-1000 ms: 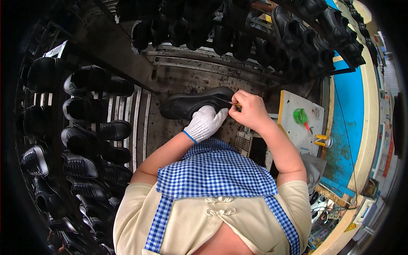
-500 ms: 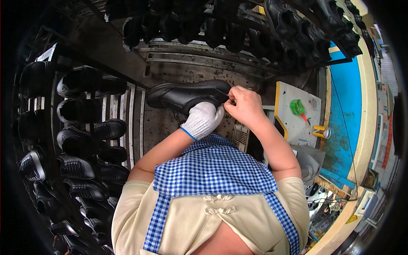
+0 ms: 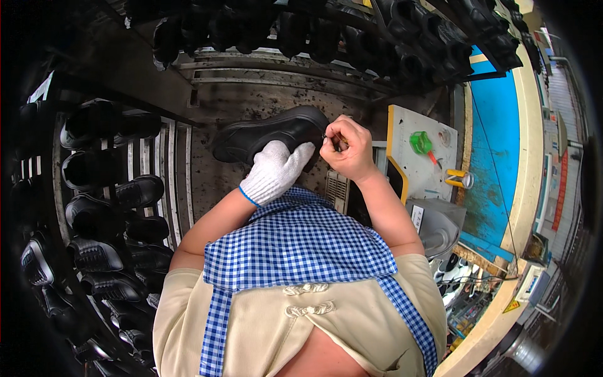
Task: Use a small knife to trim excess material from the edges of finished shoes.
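A black shoe [image 3: 276,127] lies on its side in front of me, its toe to the left and its heel to the right. My left hand [image 3: 276,168], in a white knit glove with a blue cuff edge, is closed on the near upper edge of the shoe, thumb toward the heel. Bare and curled, my right hand [image 3: 349,149] is at the heel end. Something small with a yellowish-brown part shows between its fingers, its dark tip close to the heel. The fingers hide most of it.
Racks of black shoes [image 3: 113,254] stand at the left, and another shoe rack [image 3: 308,38] spans the far side. On the right, a white board [image 3: 414,169] carries a green container [image 3: 419,143] with a red tip. A yellow roll [image 3: 458,178] lies beside a blue surface [image 3: 496,151].
The heel end of the shoe has tilted up. My right hand has turned and drawn slightly off the heel, and the brownish thing in it now shows. The whole view has shifted a little.
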Motion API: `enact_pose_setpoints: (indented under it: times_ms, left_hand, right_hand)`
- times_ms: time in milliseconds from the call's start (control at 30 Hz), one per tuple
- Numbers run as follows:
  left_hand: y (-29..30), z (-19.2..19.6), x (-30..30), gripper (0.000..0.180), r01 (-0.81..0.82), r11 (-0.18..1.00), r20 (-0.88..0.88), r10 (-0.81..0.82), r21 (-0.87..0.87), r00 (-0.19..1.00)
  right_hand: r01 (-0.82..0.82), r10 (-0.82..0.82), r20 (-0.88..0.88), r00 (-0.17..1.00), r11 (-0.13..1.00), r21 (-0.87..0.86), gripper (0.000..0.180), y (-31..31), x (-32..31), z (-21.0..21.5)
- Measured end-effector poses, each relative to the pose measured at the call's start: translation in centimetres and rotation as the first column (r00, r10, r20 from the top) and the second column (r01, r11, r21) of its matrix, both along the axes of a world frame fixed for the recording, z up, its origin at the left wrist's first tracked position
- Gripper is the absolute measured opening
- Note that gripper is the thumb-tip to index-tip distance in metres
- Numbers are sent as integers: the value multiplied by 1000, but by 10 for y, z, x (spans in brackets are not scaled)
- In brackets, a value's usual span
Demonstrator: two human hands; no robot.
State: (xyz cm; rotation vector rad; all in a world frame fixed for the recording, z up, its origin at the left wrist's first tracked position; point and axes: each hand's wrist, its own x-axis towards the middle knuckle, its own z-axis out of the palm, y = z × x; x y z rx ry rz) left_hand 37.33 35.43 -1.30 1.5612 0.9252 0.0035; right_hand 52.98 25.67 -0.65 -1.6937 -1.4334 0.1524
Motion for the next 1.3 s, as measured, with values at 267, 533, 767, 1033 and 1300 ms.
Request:
enact_pose_setpoints:
  times_ms: [267, 533, 767, 1033, 1300]
  left_hand:
    - [11, 6, -2, 47, 55, 958, 119, -22, -282, 993]
    - [25, 22, -2, 41, 127, 893, 157, -64, -431, 986]
    - [26, 3, -5, 38, 79, 713, 318, 208, -697, 925]
    - [23, 26, 4, 33, -192, 842, 483, 458, -504, 746]
    - [23, 33, 5, 33, -141, 809, 463, 459, -570, 758]
  right_hand:
    - [-108, 91, -126, 988, 985, -134, 15, -2, 11, 13]
    - [-263, 179, -246, 953, 890, -373, 13, 0, 36, 29]
    - [-153, 134, -96, 986, 962, -228, 12, 6, 19, 34]
    - [200, -195, 47, 980, 965, -171, 38, -14, -28, 34]
    - [236, -169, 384, 908, 963, -133, 47, -14, -25, 59]
